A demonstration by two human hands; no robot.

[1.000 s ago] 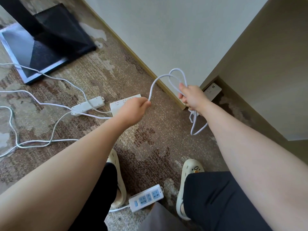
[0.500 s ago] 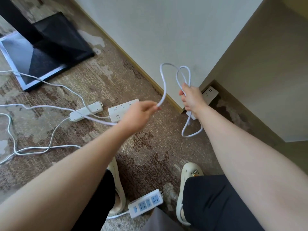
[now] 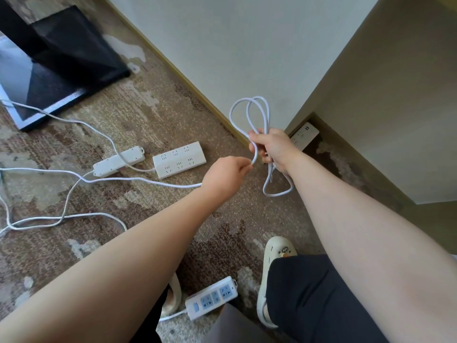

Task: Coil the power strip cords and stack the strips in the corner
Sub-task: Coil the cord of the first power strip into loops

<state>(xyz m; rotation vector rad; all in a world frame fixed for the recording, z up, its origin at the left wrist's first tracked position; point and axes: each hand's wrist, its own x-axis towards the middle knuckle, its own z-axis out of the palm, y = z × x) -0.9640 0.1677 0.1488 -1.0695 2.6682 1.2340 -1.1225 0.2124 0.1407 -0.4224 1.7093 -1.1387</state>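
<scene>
Worn brown patterned carpet meets white wall. Right hand now grips three white cord loops; left hand, moved closer, pinches cord.

Soft, even daylight fills the scene, bright on the white wall and dimmer on the beige panel to the right. Shadows are faint and diffuse. A pale sheen lies on the dark glossy panel at upper left. Wide-angle distortion stretches the forearms at the lower edge. Focus is fairly sharp throughout
</scene>
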